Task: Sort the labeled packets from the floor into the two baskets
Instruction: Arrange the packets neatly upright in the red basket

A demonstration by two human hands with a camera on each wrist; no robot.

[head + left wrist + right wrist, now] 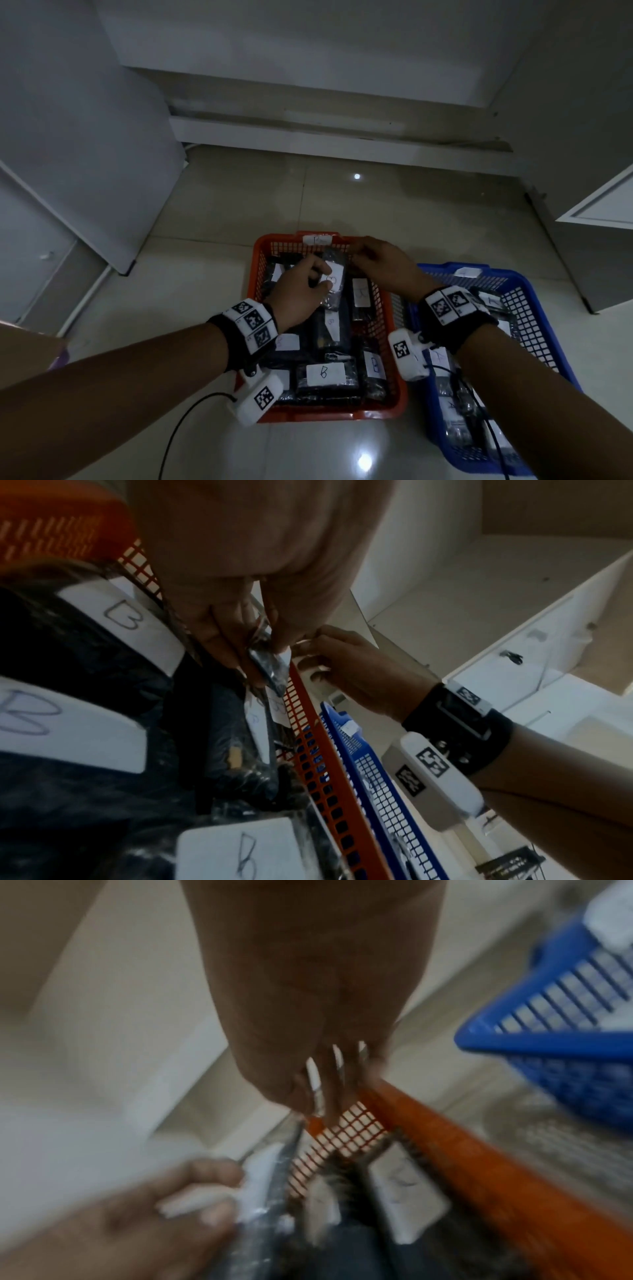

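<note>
A dark packet with a white "B" label hangs over the orange basket, which holds several dark B packets. My left hand pinches the packet's side at the label; the left wrist view shows this left hand on the packet. My right hand has its fingers curled at the packet's upper plastic edge, near the basket's far rim. The right wrist view is blurred; there my right hand meets the packet's top. The blue basket on the right holds A packets.
The two baskets stand side by side on a glossy tiled floor. A white cabinet stands at the left, another cabinet at the right, and a low step at the back. A black cable trails from my left wrist.
</note>
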